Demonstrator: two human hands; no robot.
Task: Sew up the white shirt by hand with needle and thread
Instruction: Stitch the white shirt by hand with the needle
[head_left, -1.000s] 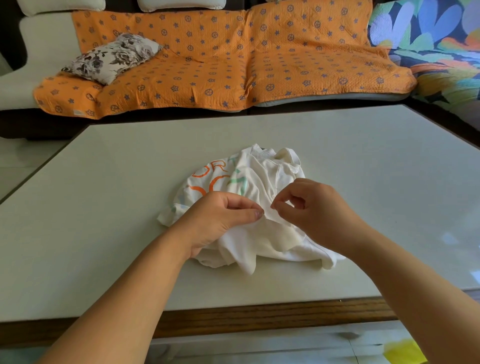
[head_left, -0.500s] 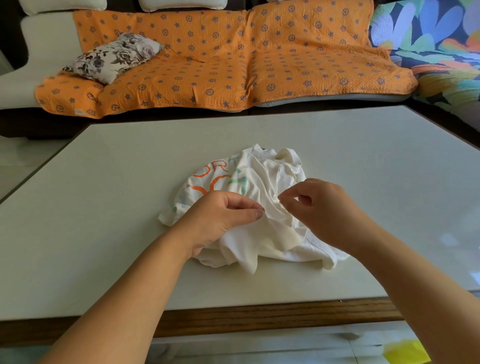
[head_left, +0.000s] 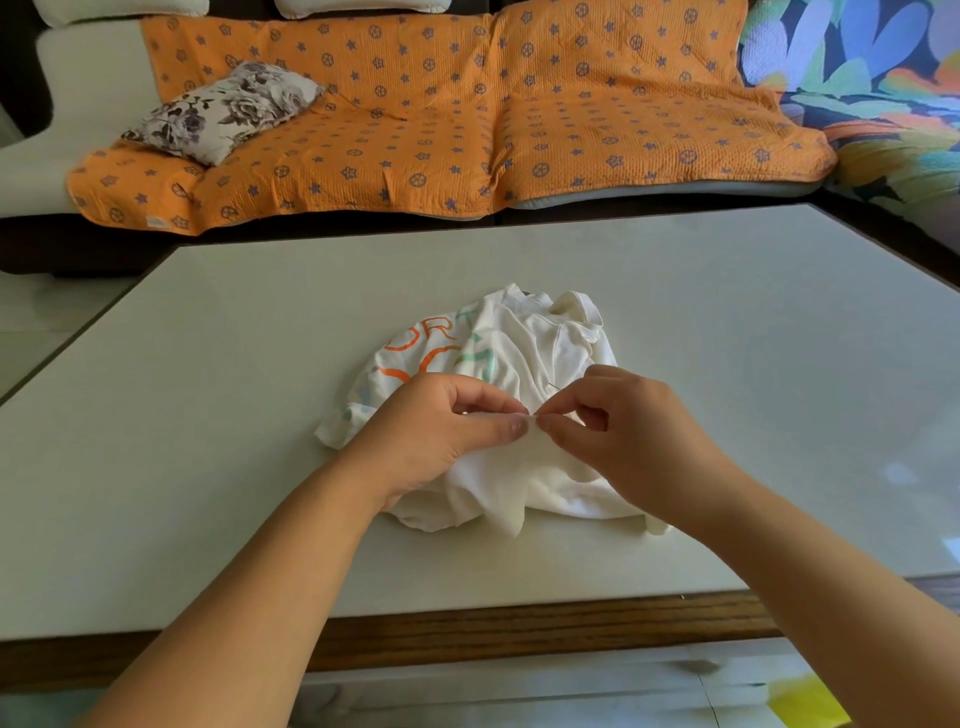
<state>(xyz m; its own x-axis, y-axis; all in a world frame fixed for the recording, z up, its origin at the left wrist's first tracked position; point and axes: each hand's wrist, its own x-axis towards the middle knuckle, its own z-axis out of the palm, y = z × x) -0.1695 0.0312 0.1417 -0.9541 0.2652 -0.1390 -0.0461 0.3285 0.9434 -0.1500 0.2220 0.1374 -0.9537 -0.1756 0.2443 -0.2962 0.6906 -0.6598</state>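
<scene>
A crumpled white shirt (head_left: 524, 353) with orange and green print lies in the middle of the white table (head_left: 208, 395). My left hand (head_left: 441, 431) pinches a fold of the shirt between thumb and fingers. My right hand (head_left: 623, 426) meets it fingertip to fingertip, thumb and forefinger pinched on something very thin at the fold, likely the needle. A short dark thread (head_left: 555, 385) shows on the cloth just above my right fingers. The needle itself is too small to make out.
The table has a wooden front edge (head_left: 519, 629). Behind it stands a sofa with an orange patterned cover (head_left: 467, 104) and a floral cushion (head_left: 223, 111). A colourful cloth (head_left: 872, 78) lies at the far right.
My right hand drew away to the right, then came back left to the fold that my left hand pinches. The left hand stayed in place.
</scene>
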